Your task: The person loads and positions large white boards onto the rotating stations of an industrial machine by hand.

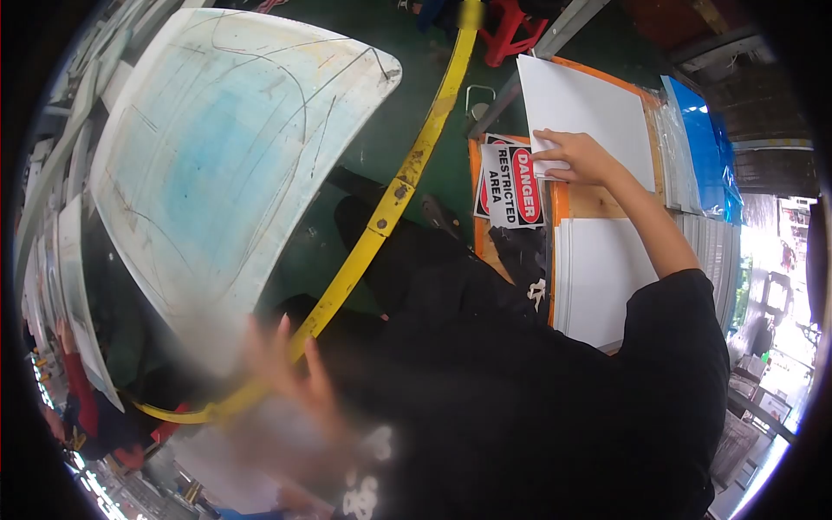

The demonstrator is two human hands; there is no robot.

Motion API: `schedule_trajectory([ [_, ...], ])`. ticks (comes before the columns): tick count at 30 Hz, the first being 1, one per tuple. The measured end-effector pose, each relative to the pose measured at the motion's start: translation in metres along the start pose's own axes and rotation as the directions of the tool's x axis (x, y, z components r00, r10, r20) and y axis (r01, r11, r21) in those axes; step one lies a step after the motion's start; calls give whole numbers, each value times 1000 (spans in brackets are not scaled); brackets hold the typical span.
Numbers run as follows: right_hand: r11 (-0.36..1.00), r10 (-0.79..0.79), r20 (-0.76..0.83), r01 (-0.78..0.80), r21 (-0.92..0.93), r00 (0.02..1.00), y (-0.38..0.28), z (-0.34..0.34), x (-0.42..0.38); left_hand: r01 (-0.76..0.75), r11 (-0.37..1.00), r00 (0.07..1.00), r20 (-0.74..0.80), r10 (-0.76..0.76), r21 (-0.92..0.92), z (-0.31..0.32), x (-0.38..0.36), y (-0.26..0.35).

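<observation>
My right hand [576,158] lies on the upper white sheet [589,108], its fingers spread and their tips at the sheet's left edge. Beside those fingertips are signs [513,184] reading "DANGER RESTRICTED AREA". A second stack of white sheets [602,277] lies below, near my right forearm. Blurred by motion, my left hand [299,368] has its fingers apart and nothing visible between them. It is over the curved yellow strip [381,221], near the lower tip of the large white and pale-blue board [217,147]. Whether it touches either is unclear.
A red stool [513,30] stands at the top. Blue-wrapped material [704,143] is right of the upper sheets. At the far left, a person's red sleeve [80,386] shows beside upright panels [76,277]. A blurred pale surface [234,455] appears at lower left.
</observation>
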State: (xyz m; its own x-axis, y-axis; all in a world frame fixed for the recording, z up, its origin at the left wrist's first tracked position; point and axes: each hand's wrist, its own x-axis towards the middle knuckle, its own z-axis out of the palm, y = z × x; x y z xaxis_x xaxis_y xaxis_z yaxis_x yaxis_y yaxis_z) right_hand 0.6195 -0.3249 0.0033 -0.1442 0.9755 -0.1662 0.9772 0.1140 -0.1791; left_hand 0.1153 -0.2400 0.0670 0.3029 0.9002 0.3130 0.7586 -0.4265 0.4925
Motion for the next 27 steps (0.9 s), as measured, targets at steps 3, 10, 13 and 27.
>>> schedule_trajectory([
  [3, 1000, 28, 16, -29, 9, 999, -2, -2, 2, -1, 1000, 1000, 6, 1, -8, 1, -1, 2],
  [10, 996, 73, -65, -76, -45, 995, -2, 16, 4, 11, 1000, 1000, 9, -11, -25, 4, -3, 2],
  [13, 992, 45, -87, -55, -114, 995, -2, 23, 2, 20, 1000, 1000, 20, -20, -14, 4, -3, 5],
  [27, 976, -102, -137, 73, -204, 985, -3, 30, -4, -11, 1000, 999, 43, 11, 0, 9, -1, 3],
])
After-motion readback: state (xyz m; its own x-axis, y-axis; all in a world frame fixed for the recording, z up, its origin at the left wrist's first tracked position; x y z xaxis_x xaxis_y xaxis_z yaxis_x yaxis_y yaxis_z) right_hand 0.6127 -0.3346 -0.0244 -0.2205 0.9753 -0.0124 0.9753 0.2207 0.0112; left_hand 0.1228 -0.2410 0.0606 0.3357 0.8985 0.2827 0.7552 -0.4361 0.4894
